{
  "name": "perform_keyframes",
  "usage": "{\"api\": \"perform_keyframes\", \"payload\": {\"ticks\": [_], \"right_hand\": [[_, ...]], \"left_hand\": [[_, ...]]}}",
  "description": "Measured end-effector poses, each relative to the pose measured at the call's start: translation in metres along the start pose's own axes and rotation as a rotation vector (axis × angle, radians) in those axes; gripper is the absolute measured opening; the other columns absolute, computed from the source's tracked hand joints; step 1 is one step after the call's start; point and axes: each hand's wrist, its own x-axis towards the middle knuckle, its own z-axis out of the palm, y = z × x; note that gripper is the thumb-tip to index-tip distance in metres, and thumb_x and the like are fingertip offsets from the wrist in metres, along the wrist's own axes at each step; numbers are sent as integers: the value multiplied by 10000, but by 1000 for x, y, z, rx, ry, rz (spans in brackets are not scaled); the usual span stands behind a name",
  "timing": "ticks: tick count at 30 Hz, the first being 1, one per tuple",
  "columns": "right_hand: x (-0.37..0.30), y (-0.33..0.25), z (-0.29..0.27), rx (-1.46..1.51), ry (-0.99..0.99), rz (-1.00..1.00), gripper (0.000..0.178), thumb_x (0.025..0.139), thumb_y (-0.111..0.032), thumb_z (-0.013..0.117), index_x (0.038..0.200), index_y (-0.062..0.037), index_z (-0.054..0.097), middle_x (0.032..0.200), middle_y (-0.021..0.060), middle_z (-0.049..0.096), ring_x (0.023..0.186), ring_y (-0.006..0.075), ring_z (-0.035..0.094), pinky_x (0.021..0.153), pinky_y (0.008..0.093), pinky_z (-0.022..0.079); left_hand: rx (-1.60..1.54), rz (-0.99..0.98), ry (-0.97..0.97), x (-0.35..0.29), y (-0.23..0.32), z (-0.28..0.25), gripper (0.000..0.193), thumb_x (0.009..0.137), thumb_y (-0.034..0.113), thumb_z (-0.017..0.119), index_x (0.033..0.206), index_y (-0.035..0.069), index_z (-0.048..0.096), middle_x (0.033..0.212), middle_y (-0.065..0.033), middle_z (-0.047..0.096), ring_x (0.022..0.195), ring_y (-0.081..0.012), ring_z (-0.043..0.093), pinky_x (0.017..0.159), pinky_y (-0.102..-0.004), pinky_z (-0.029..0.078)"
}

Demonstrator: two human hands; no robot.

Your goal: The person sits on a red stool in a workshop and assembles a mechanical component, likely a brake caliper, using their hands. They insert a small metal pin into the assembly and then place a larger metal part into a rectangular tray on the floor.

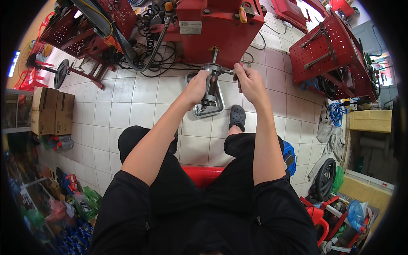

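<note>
A dark metal cylinder assembly (211, 88), with a thin bright rod rising from its far end, is held above a grey metal tray (220, 105) on the floor. My left hand (197, 88) is closed around the cylinder's left side. From its upper right, a short metal fitting (228, 72) sticks out sideways. The fingers of my right hand (250, 81) are closed at the outer end of this fitting; their grip is partly hidden. Small metal parts lie in the tray, mostly covered by the cylinder.
A red machine cabinet (216, 34) stands just beyond my hands, with black hoses on the floor beside it. A perforated red tool cart (316, 55) is at the right, another red rack (114, 25) at the far left. Cardboard boxes (53, 111) stand left. I sit on a red seat (204, 175).
</note>
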Motion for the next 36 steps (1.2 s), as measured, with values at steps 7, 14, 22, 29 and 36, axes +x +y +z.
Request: {"api": "perform_keyframes", "payload": {"ticks": [7,14,22,29,36], "right_hand": [[-3,-12,-2,-18,-87,92,372,893,-307,548,759,36,600,569,68,546,561,143,519,577,286,430],[-2,-11,-2,-107,-104,91,353,866,-313,581,845,39,601,650,96,586,575,143,524,569,306,434],[0,-5,-1,-4,-57,46,332,859,-281,586,859,52,592,654,81,584,586,129,525,565,311,440],[-5,-12,2,58,-61,-14,311,873,-244,550,794,53,593,566,41,543,500,131,507,547,306,441],[-3,-2,9,74,64,-129,374,873,-297,560,727,46,595,553,61,526,530,128,512,536,299,426]], "left_hand": [[13,10,5,-1,0,-1,383,908,347,245,891,69,507,800,-127,625,646,-235,627,601,-328,505],[22,9,-6,0,-1,-1,385,908,349,246,895,70,512,800,-128,623,633,-227,618,605,-324,505],[23,-8,24,1,-2,-2,390,911,356,247,886,72,513,804,-131,627,641,-220,615,600,-327,503],[21,-6,22,1,-1,-1,393,914,359,249,886,69,514,807,-135,628,640,-217,613,592,-327,503],[9,1,20,-1,1,0,399,916,359,252,889,68,523,794,-128,625,638,-211,612,581,-321,501]]}}
